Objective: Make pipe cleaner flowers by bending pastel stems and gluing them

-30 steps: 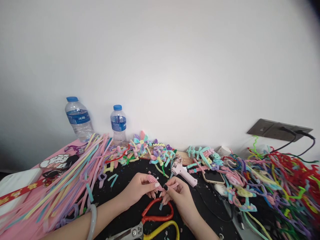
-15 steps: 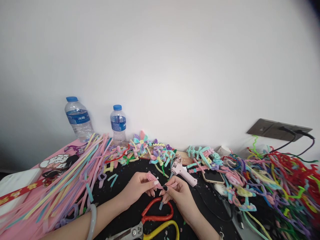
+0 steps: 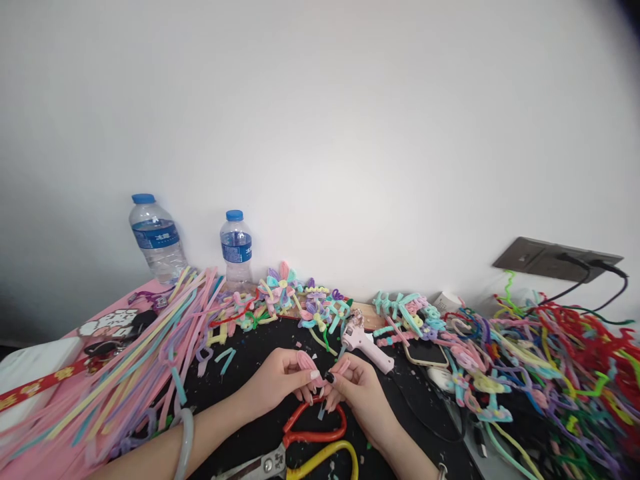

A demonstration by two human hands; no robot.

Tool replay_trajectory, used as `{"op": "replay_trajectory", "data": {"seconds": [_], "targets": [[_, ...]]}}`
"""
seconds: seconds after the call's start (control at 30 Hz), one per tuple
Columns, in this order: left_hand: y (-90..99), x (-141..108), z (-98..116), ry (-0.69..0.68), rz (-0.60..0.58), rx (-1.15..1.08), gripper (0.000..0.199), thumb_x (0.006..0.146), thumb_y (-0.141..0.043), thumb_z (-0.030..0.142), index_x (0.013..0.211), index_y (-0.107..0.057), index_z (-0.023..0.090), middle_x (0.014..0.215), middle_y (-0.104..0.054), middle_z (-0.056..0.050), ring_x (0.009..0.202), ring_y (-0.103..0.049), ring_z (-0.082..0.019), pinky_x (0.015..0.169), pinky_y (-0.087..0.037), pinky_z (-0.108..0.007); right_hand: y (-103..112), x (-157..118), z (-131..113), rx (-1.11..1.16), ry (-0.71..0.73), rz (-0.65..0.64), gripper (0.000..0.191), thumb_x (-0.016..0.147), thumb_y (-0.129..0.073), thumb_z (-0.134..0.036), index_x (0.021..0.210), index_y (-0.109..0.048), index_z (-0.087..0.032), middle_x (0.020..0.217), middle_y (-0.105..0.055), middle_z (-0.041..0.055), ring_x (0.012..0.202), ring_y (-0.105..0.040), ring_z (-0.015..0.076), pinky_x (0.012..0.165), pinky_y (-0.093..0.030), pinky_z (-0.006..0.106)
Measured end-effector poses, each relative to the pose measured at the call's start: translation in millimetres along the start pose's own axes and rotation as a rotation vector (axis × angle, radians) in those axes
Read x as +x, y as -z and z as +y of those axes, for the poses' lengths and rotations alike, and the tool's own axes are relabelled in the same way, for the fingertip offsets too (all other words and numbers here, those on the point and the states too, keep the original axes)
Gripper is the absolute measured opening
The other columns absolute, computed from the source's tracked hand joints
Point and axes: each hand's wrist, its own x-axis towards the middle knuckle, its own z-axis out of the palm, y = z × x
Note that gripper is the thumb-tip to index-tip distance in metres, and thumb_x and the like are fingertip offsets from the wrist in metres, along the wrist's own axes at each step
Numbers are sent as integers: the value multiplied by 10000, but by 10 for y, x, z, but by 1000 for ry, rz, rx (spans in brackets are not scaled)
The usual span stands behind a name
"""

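Over the black mat, both hands pinch a small pink fuzzy piece (image 3: 307, 362) of pipe cleaner. My left hand (image 3: 281, 381) has thumb and fingers closed on its left part, where looped strands rise above the fingers. My right hand (image 3: 356, 387) is closed on its right part, close beside the left fingertips. The middle of the piece is mostly hidden by the fingers. Just below the hands lie scissors (image 3: 320, 437) with one red and one yellow handle. A pale pink glue gun (image 3: 369, 347) rests behind my right hand.
Long pastel pipe cleaners (image 3: 145, 347) cover the left side. Two bottles (image 3: 237, 247) stand by the wall. Finished fuzzy shapes (image 3: 283, 287) line the back. A phone (image 3: 427, 353) and a tangled colourful heap (image 3: 565, 373) lie right, below a wall socket (image 3: 555, 259) with cables.
My hands have drawn slightly closer together and tilted the pink piece; its looped left part now stands more upright. The things on the table have stayed where they were.
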Motion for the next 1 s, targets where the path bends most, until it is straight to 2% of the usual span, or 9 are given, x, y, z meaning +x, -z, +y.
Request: {"op": "replay_trajectory", "data": {"seconds": [0.4, 1.0], "targets": [[-9, -10, -25, 32, -56, 26, 250, 729, -631, 359, 693, -636, 112, 635, -662, -35, 520, -610, -137, 507, -455, -230, -9, -7, 1, -63, -5, -47, 322, 675, -723, -383, 662, -483, -169, 481, -620, -9, 347, -558, 108, 364, -416, 186], [-18, -26, -41, 60, -63, 49, 232, 718, -633, 346, 698, -644, 115, 646, -670, -32, 529, -603, -128, 509, -457, -216, -15, -17, 5, -121, -12, -64, 316, 665, -726, -386, 651, -515, -152, 510, -652, 17, 345, -549, 97, 357, -413, 178]]}}
